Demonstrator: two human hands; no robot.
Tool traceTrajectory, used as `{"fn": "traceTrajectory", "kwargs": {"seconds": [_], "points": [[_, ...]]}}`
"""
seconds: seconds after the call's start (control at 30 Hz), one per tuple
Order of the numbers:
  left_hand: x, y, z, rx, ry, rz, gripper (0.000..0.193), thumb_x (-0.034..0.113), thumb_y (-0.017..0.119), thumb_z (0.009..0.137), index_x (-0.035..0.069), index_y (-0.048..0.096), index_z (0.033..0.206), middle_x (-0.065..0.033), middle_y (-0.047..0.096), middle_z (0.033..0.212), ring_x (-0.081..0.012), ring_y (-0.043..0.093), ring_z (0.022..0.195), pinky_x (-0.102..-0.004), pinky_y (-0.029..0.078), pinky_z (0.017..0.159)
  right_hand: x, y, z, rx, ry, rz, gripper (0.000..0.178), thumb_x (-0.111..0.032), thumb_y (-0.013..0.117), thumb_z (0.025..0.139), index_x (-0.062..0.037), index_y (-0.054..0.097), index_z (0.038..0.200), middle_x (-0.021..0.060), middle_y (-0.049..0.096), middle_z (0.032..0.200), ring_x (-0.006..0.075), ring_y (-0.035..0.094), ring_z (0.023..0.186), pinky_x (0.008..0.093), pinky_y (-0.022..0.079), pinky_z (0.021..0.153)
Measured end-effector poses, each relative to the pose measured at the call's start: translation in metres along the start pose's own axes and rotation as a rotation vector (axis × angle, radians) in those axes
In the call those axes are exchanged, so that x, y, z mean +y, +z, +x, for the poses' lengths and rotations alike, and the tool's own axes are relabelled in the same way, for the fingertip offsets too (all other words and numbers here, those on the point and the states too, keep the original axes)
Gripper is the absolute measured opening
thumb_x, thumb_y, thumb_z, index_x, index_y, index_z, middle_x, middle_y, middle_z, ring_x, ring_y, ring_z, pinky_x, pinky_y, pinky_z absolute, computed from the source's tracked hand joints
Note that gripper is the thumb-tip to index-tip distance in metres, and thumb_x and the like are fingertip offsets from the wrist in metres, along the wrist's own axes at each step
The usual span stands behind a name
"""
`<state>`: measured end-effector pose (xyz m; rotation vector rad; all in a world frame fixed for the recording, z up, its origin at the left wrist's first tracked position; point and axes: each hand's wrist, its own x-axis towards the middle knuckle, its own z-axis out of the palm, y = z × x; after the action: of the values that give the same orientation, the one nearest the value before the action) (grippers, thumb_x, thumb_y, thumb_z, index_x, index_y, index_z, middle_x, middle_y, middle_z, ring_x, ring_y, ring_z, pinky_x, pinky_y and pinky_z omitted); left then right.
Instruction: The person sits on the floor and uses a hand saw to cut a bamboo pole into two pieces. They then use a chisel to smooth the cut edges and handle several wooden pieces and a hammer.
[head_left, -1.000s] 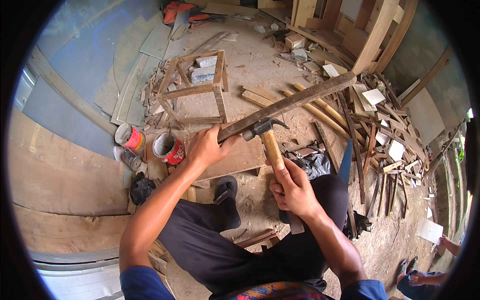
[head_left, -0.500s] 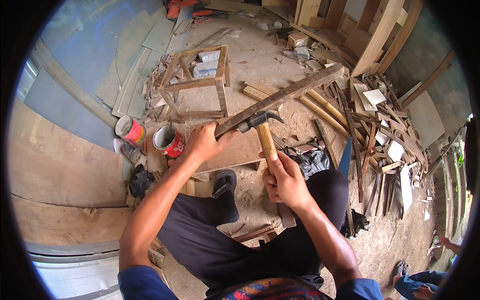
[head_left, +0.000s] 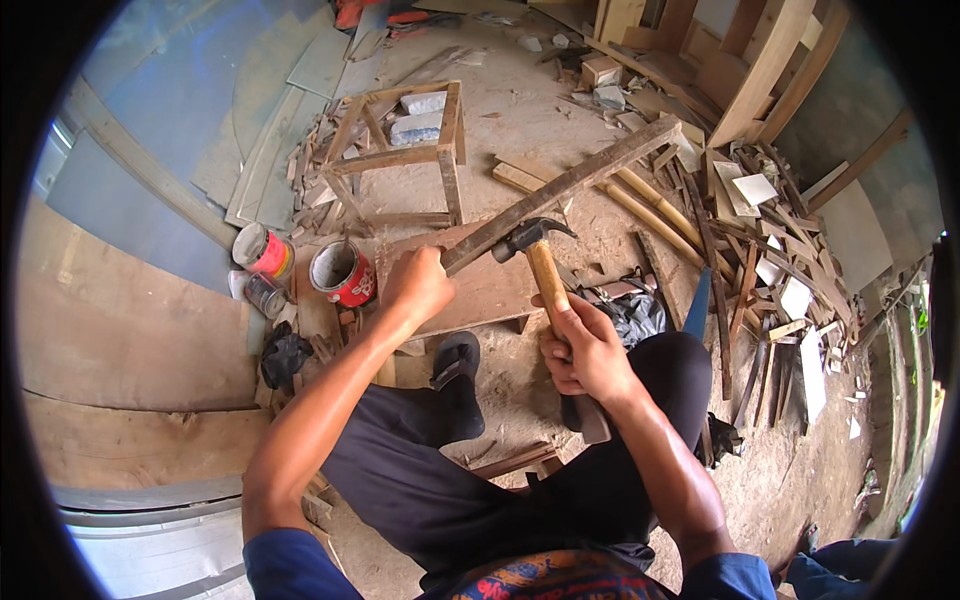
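My left hand [head_left: 420,288] is closed round the near end of a long, worn wooden bar [head_left: 570,192], which slants up and away to the right. In my right hand [head_left: 583,352] is a claw hammer [head_left: 543,270], gripped by its pale wooden handle. The dark hammer head lies close to the bar's near part, its claw pointing right; whether they touch I cannot tell. Below both hands is a low wooden board [head_left: 480,295]. A flat tool end [head_left: 592,420] shows under my right wrist, its other part hidden.
A wooden stool frame [head_left: 400,160] stands ahead, left of the bar. Paint cans, one red and white [head_left: 343,275], sit at the left. Scrap wood [head_left: 790,270] is heaped at the right, near a blue saw-like blade [head_left: 699,305]. Part of another person [head_left: 840,570] shows at lower right.
The hammer and my right hand have shifted slightly right and down. The bar's near end has moved a little right with my left hand, and its far end has dipped slightly left.
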<state>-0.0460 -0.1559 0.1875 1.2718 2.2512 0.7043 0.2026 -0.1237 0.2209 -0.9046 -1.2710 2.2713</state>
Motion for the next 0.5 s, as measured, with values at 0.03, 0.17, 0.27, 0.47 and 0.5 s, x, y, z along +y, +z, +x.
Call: {"fn": "traceTrajectory", "kwargs": {"seconds": [0.03,0.17,0.27,0.47,0.5], "points": [[0.032,0.009,-0.006,-0.104,-0.096,-0.193,0.028,0.015,0.07,0.075,-0.009,0.067,0.089,-0.0316,0.068,0.086,-0.0409,0.071,0.088,-0.0467,0.055,0.076,0.011,0.001,0.01,0.128,-0.121,-0.044,0.038,-0.039,0.04,0.108,-0.007,0.049,0.127,-0.0019,0.036,0.068,0.0051,0.031,0.044,0.0221,0.027,0.037],[0.017,0.075,-0.011,-0.071,0.259,-0.139,0.027,0.017,0.067,0.074,-0.009,0.065,0.076,-0.0327,0.068,0.084,-0.0389,0.071,0.075,-0.0475,0.054,0.068,-0.003,0.037,0.028,0.164,-0.275,0.012,0.035,-0.04,0.042,0.108,-0.01,0.047,0.125,-0.0029,0.038,0.067,0.0055,0.031,0.043,0.0231,0.028,0.037],[0.0,0.04,0.016,0.029,0.136,0.106,0.025,0.017,0.066,0.076,-0.004,0.069,0.088,-0.0282,0.07,0.087,-0.039,0.071,0.081,-0.0478,0.056,0.072,-0.006,0.018,0.003,0.178,-0.288,-0.213,0.034,-0.039,0.043,0.108,-0.0099,0.049,0.124,-0.0036,0.038,0.068,0.0045,0.031,0.044,0.0227,0.028,0.038],[-0.087,0.014,0.04,0.242,-0.034,0.245,0.032,0.025,0.072,0.08,-0.004,0.069,0.095,-0.0264,0.071,0.09,-0.0428,0.069,0.091,-0.0494,0.054,0.081,0.027,-0.011,-0.011,0.202,-0.18,-0.468,0.036,-0.035,0.047,0.107,-0.0003,0.053,0.111,0.0032,0.052,0.07,0.0107,0.051,0.062,0.031,0.045,0.058],[-0.095,0.018,0.04,0.255,-0.055,0.217,0.035,0.028,0.073,0.08,-0.004,0.069,0.095,-0.0264,0.071,0.09,-0.0432,0.068,0.093,-0.0495,0.054,0.082,0.032,-0.014,-0.012,0.21,-0.143,-0.49,0.036,-0.035,0.048,0.107,0.0001,0.053,0.109,0.0043,0.053,0.07,0.0117,0.052,0.064,0.0323,0.046,0.06]]}}
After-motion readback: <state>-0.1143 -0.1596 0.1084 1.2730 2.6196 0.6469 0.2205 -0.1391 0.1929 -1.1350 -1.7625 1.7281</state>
